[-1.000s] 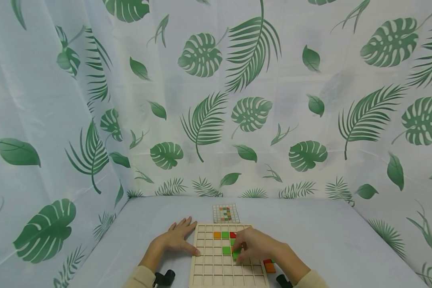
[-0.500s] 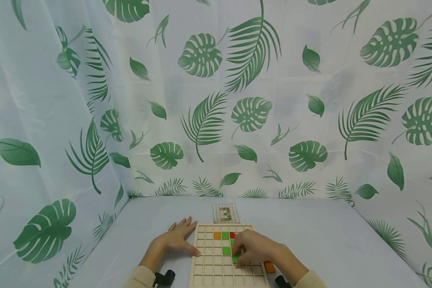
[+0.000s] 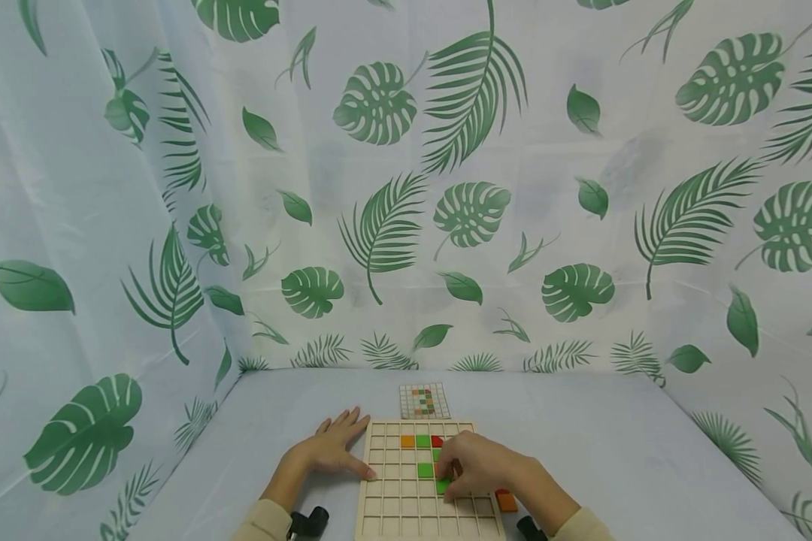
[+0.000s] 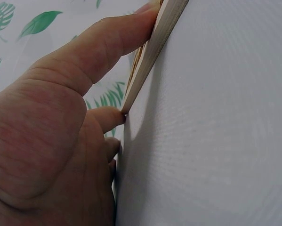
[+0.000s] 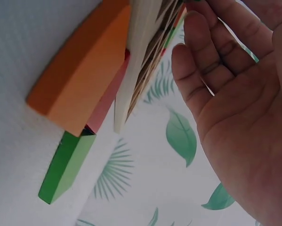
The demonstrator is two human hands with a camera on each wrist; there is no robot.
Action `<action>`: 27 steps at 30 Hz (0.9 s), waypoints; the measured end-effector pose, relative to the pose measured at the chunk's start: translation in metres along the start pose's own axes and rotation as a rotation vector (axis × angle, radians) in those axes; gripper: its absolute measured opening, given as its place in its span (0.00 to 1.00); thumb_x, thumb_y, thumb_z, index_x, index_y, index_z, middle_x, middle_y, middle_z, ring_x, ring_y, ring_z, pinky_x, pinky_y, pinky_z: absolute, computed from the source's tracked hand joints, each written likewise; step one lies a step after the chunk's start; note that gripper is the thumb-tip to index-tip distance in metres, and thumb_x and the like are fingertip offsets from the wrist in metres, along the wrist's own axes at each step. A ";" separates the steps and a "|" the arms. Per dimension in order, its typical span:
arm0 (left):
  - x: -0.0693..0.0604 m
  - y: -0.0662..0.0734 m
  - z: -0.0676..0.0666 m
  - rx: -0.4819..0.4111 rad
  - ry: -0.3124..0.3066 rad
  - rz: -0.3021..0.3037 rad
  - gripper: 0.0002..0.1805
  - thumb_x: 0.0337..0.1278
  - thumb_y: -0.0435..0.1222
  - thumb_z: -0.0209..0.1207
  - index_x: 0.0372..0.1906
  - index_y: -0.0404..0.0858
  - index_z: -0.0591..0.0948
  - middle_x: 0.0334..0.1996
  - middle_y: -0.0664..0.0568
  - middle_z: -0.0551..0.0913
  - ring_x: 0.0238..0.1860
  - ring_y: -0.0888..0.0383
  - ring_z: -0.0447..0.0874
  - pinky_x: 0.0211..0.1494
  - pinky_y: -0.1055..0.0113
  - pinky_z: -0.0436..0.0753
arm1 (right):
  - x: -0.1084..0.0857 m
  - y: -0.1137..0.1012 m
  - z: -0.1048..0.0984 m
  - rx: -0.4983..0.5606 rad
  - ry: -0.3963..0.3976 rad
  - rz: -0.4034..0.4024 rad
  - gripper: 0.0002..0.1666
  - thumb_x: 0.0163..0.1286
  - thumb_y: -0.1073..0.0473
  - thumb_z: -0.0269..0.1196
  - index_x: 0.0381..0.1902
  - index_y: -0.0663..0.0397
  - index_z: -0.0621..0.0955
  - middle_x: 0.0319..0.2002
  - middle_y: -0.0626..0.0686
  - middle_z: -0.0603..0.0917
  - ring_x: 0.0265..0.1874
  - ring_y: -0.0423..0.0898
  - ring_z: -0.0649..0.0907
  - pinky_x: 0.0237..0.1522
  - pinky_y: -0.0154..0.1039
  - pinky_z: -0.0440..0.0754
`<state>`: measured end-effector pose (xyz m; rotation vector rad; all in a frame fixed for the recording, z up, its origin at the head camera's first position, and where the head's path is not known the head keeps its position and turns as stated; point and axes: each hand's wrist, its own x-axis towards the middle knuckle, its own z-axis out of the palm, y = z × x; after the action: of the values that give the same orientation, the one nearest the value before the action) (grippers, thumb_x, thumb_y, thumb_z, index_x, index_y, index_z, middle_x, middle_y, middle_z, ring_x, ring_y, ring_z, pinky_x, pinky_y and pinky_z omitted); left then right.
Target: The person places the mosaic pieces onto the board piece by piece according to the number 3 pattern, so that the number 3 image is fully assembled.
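A wooden grid board [image 3: 395, 507] lies on the table in the head view. Its cells hold an orange tile [image 3: 407, 442], green tiles and a red tile [image 3: 437, 441]. My left hand [image 3: 331, 448] rests at the board's left edge, fingers spread. In the left wrist view, the thumb [image 4: 108, 44] touches the board's rim [image 4: 155, 49]. Over the board's right half, my right hand [image 3: 483, 462] has its thumb and bent fingers at a green tile [image 3: 441, 488], which looks flat in its cell. The fingertips are partly hidden in both views.
A small pattern card [image 3: 425, 401] with a coloured grid lies behind the board. Beside the board's right edge are loose blocks: an orange one [image 5: 84, 70], a red one [image 5: 108, 99] and a green one [image 5: 65, 165]. A leaf-print curtain [image 3: 392, 225] stands behind the table.
The green tile under my right fingers has gone from tilted to lying flat in its cell. My right thumb has shifted slightly toward me. The left hand stays put.
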<state>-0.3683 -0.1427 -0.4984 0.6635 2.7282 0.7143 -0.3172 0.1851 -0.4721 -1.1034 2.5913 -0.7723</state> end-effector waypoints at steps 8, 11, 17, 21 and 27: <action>0.000 0.000 0.000 0.002 0.000 -0.001 0.65 0.40 0.64 0.74 0.82 0.40 0.61 0.84 0.38 0.50 0.85 0.38 0.43 0.84 0.34 0.42 | -0.001 -0.001 0.000 -0.002 -0.001 0.013 0.10 0.56 0.56 0.81 0.36 0.42 0.91 0.33 0.35 0.85 0.27 0.29 0.79 0.30 0.28 0.81; -0.001 0.000 0.000 0.002 0.000 0.000 0.65 0.40 0.64 0.74 0.82 0.40 0.61 0.84 0.38 0.50 0.85 0.38 0.43 0.84 0.34 0.42 | -0.001 -0.001 0.000 -0.003 0.001 0.012 0.10 0.56 0.56 0.81 0.36 0.42 0.91 0.34 0.35 0.85 0.27 0.29 0.79 0.31 0.28 0.82; -0.001 0.001 0.000 -0.002 0.002 0.001 0.65 0.40 0.64 0.74 0.82 0.40 0.61 0.84 0.38 0.50 0.85 0.37 0.43 0.84 0.34 0.42 | -0.001 -0.001 0.000 0.019 -0.001 0.020 0.11 0.56 0.58 0.81 0.37 0.43 0.91 0.34 0.35 0.85 0.28 0.29 0.80 0.31 0.28 0.82; -0.001 0.001 0.000 -0.001 0.001 0.000 0.65 0.40 0.64 0.74 0.82 0.40 0.61 0.84 0.38 0.50 0.85 0.37 0.43 0.84 0.34 0.42 | -0.001 -0.001 0.000 0.026 -0.007 0.029 0.11 0.57 0.58 0.81 0.38 0.43 0.92 0.34 0.35 0.85 0.28 0.29 0.80 0.31 0.28 0.82; 0.000 0.000 0.000 -0.002 -0.001 0.002 0.65 0.40 0.64 0.74 0.82 0.40 0.60 0.84 0.38 0.50 0.85 0.37 0.43 0.84 0.34 0.42 | -0.002 -0.002 -0.001 0.045 -0.012 0.035 0.11 0.57 0.60 0.80 0.38 0.44 0.92 0.34 0.36 0.86 0.28 0.30 0.81 0.31 0.28 0.83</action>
<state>-0.3681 -0.1429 -0.4983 0.6655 2.7265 0.7167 -0.3152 0.1858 -0.4708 -1.0446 2.5626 -0.8098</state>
